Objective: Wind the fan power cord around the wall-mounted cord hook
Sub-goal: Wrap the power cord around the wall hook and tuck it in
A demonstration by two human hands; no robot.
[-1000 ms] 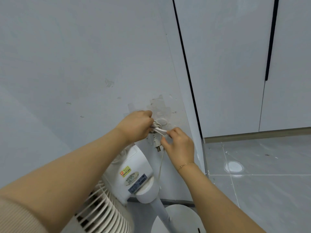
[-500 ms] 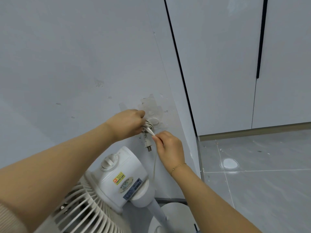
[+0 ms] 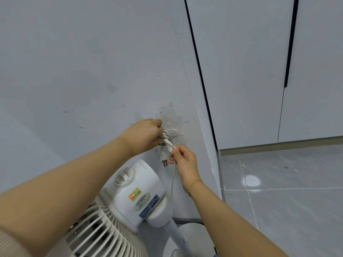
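White cord [image 3: 166,138] coiled on round hook [image 3: 172,133]; left hand [image 3: 143,134] grips coils, right hand [image 3: 182,160] pinches cord w/ plug [image 3: 163,158] dangling.

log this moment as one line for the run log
step: winding cord on hook | left hand: holds coils at wall hook | right hand: pinches power cord below hook | plug: hanging free | fan: below

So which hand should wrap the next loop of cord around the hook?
Probably the right hand. It pinches the free cord just below the hook, with slack trailing down to the fan. The left hand is busy gripping the loops already wound by the hook.
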